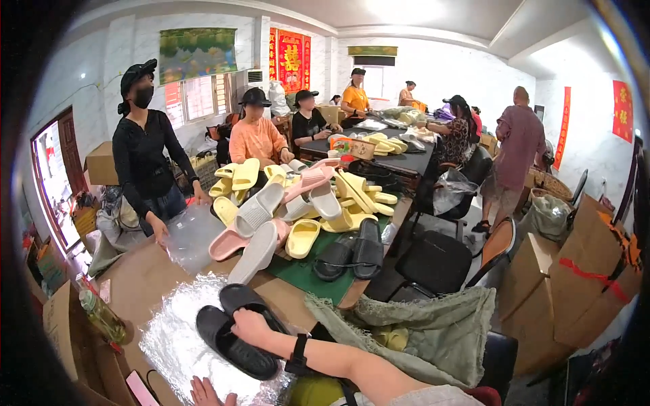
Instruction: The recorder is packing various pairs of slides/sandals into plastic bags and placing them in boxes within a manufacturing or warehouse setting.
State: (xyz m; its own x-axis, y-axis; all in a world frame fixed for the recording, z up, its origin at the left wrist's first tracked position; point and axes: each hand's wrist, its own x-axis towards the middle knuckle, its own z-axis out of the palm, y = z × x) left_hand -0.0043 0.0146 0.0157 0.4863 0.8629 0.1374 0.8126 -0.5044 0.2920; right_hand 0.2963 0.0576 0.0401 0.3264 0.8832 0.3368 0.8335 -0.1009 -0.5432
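A pair of black slippers (233, 342) lies side by side on a sheet of shiny clear plastic (169, 331) on the brown table. My right hand (250, 329) reaches in from the lower right and closes on these slippers near their straps; its fingertips are partly hidden. At the lower edge, my left hand (208, 394) rests by the plastic with its fingers spread, holding nothing. Just beyond is a heap of yellow, pink and grey slippers (298, 203). A second black pair (351, 257) sits on a green mat (298, 272) to its right.
An open cloth sack (433, 331) with yellowish slippers inside stands at my right. A bottle (101, 314) and a pink-edged phone (141, 389) are at the left. One person (152, 149) handles clear plastic across the table; several others sit or stand farther back. Chairs (433, 260) and cartons (575, 277) stand right.
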